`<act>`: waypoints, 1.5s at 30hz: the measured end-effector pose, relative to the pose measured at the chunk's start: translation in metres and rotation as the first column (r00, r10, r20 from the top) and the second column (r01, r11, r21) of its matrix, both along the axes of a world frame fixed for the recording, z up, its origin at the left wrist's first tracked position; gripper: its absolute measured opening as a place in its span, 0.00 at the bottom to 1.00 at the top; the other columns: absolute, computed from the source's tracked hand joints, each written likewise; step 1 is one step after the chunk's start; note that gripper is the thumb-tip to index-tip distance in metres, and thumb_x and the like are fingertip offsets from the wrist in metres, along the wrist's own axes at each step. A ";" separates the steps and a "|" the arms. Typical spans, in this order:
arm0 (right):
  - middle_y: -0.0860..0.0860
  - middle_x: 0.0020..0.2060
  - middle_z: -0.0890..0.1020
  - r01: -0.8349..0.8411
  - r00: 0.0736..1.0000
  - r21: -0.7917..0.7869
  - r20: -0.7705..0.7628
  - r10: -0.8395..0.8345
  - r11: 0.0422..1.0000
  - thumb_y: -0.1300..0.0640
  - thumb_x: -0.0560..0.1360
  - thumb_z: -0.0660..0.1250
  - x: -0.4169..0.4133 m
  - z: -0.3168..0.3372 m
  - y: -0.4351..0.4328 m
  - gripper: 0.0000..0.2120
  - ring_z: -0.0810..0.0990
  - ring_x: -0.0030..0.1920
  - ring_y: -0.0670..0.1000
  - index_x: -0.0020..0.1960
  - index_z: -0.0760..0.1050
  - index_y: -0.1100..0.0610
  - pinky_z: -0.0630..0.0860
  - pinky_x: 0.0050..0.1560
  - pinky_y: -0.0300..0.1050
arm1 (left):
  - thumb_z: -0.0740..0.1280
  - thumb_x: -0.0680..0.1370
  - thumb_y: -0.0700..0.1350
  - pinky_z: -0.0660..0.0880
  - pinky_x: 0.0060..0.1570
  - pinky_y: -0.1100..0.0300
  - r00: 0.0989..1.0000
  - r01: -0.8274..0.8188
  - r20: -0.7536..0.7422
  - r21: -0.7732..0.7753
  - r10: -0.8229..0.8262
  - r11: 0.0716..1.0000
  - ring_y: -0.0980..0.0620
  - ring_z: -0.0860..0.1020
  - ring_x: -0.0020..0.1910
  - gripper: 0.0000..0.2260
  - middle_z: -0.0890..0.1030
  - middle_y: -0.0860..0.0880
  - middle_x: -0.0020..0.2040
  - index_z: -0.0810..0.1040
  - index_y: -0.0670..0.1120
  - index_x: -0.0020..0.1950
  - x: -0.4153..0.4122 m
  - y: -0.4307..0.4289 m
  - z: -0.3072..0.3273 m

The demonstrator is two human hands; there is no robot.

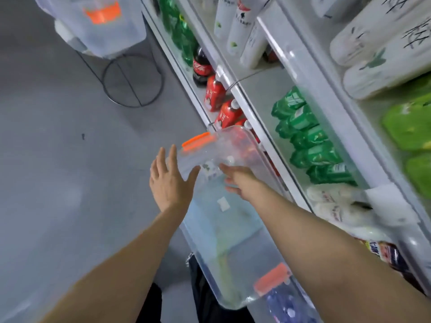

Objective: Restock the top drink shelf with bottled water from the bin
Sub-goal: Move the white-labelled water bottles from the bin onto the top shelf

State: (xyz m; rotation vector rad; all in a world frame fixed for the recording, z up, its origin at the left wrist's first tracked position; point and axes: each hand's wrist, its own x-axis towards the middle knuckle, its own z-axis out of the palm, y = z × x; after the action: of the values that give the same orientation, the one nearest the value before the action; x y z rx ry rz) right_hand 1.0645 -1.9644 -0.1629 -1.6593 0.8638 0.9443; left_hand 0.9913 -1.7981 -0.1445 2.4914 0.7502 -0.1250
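A: Where's the bin (221, 217)?
B: Dead ahead, just beside the shelving (247, 113) on its right. Right hand (238, 180) inside it, left hand (170, 180) by its left wall.
A: Beyond?
B: A second bin (100, 24) on a stand (128, 80), far left.

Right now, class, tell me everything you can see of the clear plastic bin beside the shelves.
The bin is a long tub of see-through plastic with rounded corners and an orange latch at each end. It has no lid on and lies alongside the shelf unit. A small white label shows on it. The left hand, open, is at its left rim; the right hand reaches inside. Its contents are too blurred to name.
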 end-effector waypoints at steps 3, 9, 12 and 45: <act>0.61 0.66 0.79 0.085 0.995 0.039 -0.054 -0.083 0.996 0.50 0.75 0.76 0.002 -0.026 0.003 0.15 0.79 0.65 0.61 0.56 0.79 0.58 0.75 0.68 0.61 | 0.65 0.77 0.64 0.66 0.67 0.44 0.999 -0.039 0.037 0.068 0.036 0.997 0.40 0.64 0.71 0.32 0.65 0.46 0.76 0.65 0.51 0.77 -0.008 -0.011 -0.008; 0.52 0.55 0.79 0.149 0.984 0.077 -0.112 -0.140 0.986 0.47 0.76 0.75 0.002 -0.058 0.012 0.23 0.76 0.58 0.52 0.64 0.77 0.60 0.79 0.57 0.50 | 0.64 0.77 0.64 0.69 0.65 0.45 0.997 -0.073 0.047 0.111 0.068 0.991 0.41 0.65 0.70 0.31 0.66 0.47 0.75 0.65 0.51 0.76 -0.013 -0.018 -0.015; 0.53 0.60 0.79 0.206 0.972 0.102 -0.140 -0.191 0.973 0.43 0.75 0.74 0.006 -0.069 0.013 0.26 0.76 0.64 0.54 0.66 0.76 0.58 0.79 0.60 0.52 | 0.64 0.77 0.65 0.69 0.65 0.46 0.997 -0.076 0.038 0.122 0.072 0.990 0.42 0.65 0.70 0.32 0.65 0.48 0.75 0.63 0.52 0.76 -0.013 -0.019 -0.018; 0.58 0.59 0.78 0.322 0.944 0.009 -0.074 -0.321 0.947 0.46 0.67 0.82 -0.004 -0.097 0.004 0.35 0.82 0.57 0.58 0.65 0.72 0.61 0.85 0.51 0.54 | 0.63 0.77 0.67 0.71 0.63 0.48 0.995 -0.097 0.037 0.163 0.092 0.982 0.44 0.65 0.69 0.32 0.66 0.49 0.74 0.62 0.54 0.76 -0.012 -0.020 -0.022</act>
State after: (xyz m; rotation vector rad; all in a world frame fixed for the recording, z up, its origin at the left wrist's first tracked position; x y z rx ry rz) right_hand 1.0609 -1.9607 -0.2598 -1.4173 1.1306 0.7851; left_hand 0.9789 -1.8179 -0.1664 2.6007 0.8973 0.0088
